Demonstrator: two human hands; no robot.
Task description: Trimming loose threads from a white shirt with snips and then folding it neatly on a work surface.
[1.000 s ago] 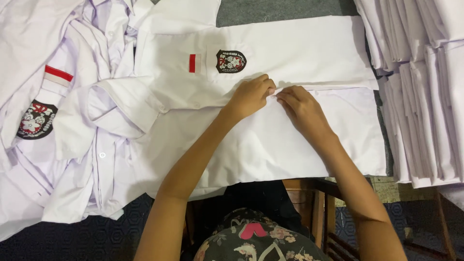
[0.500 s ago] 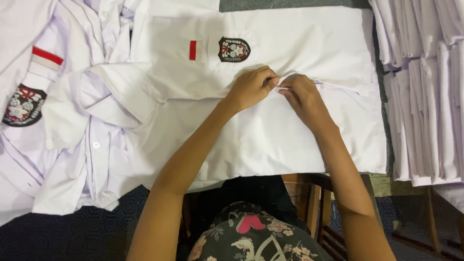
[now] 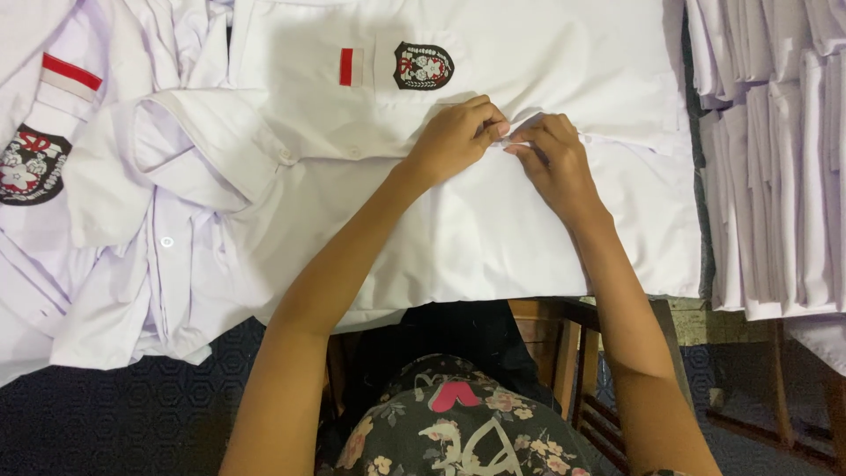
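A white uniform shirt (image 3: 493, 229) lies spread flat in front of me, with a red-and-white flag patch (image 3: 346, 67) and a dark crest badge (image 3: 423, 66) on its chest. My left hand (image 3: 458, 137) and my right hand (image 3: 551, 163) meet at the shirt's middle, just below the badge. Both pinch the fabric along the front edge, fingertips almost touching. What lies between the fingertips is too small to make out.
A loose heap of white shirts (image 3: 106, 203) with another crest badge (image 3: 31, 166) covers the left side. A row of folded white shirts (image 3: 775, 150) stands at the right. A wooden table frame (image 3: 573, 353) and dark patterned floor (image 3: 132, 414) show below.
Both hands have stayed together on the shirt's front and shifted slightly upward on the fabric. The view has moved a little, so the shirt sits lower left in frame.
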